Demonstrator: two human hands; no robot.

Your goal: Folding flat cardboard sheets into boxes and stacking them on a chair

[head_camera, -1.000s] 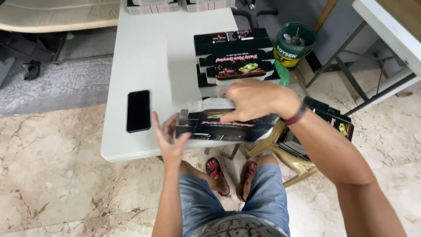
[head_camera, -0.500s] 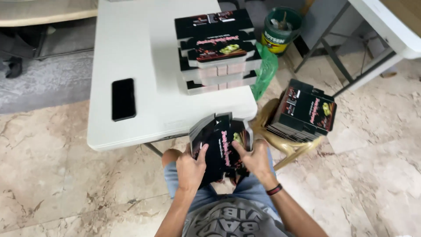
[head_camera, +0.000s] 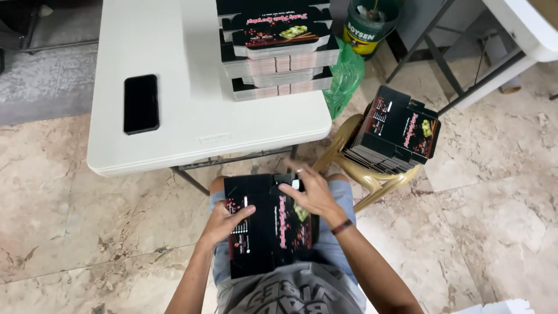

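Two hands work one flat black carton (head_camera: pixel 270 224) on the person's lap: left hand (head_camera: pixel 224 221) pressing its left edge, right hand (head_camera: pixel 311 195) gripping the top. Folded boxes (head_camera: pixel 279 49) stack at the white table's (head_camera: pixel 174 145) far-right edge; unfolded blanks (head_camera: pixel 392 131) remain piled on a chair (head_camera: pixel 349 168).

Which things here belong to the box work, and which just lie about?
In use: flat black carton on the lap, under left hand and right hand; flat cartons on the stool; stacked boxes on the table.
Lying about: phone, bucket, green bag.
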